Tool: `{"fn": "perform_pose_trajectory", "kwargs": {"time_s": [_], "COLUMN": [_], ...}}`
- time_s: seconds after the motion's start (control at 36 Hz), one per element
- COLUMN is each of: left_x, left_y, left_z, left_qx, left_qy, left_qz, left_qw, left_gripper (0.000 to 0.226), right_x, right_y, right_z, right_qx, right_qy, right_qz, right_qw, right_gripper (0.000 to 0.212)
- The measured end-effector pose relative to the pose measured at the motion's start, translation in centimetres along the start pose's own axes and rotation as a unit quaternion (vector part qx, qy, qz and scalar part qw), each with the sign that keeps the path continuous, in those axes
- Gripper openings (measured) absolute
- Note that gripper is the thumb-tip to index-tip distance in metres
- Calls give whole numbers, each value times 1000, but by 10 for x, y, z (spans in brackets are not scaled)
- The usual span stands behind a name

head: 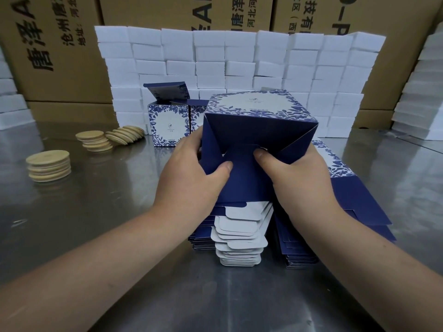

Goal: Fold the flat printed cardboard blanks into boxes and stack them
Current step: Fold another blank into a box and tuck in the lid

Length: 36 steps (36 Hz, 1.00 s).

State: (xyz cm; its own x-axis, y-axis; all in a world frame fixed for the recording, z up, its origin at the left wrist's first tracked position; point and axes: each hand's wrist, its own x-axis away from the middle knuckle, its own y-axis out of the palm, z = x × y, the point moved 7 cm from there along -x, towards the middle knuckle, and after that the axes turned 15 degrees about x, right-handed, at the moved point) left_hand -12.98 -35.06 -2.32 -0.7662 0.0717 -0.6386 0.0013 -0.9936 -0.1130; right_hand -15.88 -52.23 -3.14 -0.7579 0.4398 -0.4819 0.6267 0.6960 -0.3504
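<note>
Half-folded box (pixel 260 127) between both hands (pixel 190 174) (pixel 296 179)

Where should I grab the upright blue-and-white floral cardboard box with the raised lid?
Likely the front wall's top edge of the blue-and-white floral cardboard box, pinched from above: top open, lid raised at the back, second box crowding its right.
</note>
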Motion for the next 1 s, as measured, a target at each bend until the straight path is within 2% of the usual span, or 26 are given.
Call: {"fn": "perform_pose_trajectory", "kwargs": {"time_s": [0.47,0.72,0.83,1.0], "left_x": [0,0,1,2], "left_y": [0,0,0,1], "left_z": [-4,-3,-4,-3], "left_qx": [-8,-15,-8,16], "left_qy": [2,12,15,28], "left_qz": [7,6,5,4], "left_qw": [1000,1000,1000,999], "left_gripper": [40,39,39,30], "right_x": [-2,-3,-3,1], "right_y": [0,0,1,0], "right_z": [5,7,6,1], "right_qx": [-11,0,0,-9], "right_qy": [12,10,10,-8], "right_qz": [21,23,11,-7], "right_qw": [1000,1000,1000,1000], "right_gripper": [38,30,32,34]}}
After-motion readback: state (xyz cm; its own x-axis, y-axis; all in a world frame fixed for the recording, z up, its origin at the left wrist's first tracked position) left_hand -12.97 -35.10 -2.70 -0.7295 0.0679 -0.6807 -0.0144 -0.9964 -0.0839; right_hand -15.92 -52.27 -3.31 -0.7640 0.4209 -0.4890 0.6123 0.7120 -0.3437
